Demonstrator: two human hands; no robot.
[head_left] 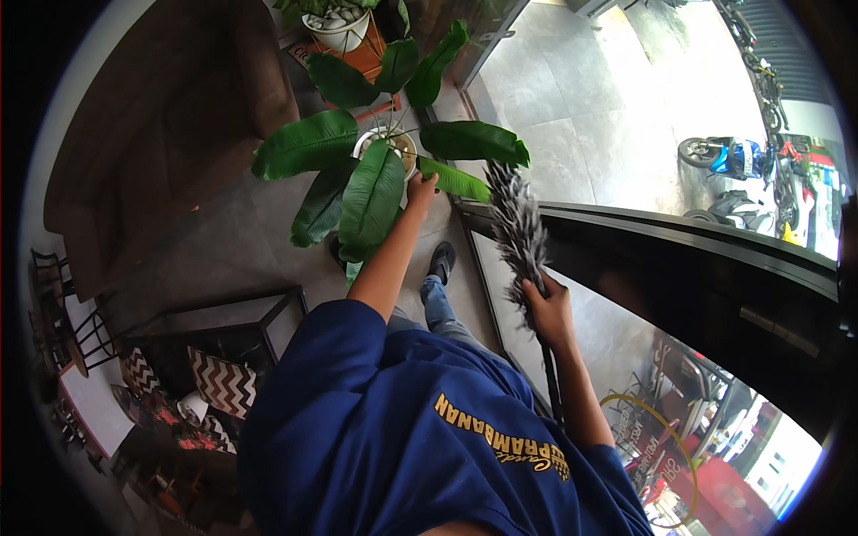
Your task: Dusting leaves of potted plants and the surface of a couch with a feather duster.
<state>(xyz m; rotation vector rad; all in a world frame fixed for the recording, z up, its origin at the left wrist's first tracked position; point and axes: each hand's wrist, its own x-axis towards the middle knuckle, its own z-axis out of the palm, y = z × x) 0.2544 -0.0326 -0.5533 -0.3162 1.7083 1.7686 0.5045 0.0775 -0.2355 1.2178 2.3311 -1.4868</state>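
Note:
My left hand is closed on the base of a light green leaf of a broad-leaved plant, which stands in a white pot with pale stones. My right hand grips the handle of a long feather duster with grey and black feathers, held upright beside the plant. The duster's head lies by the tip of that light leaf; whether they touch I cannot tell.
A brown sofa stands at left, near a black-framed table and patterned cushions. Behind the plant is another potted plant on an orange-brown stand. A glass front with a dark rail runs along my right; motorbikes stand outside.

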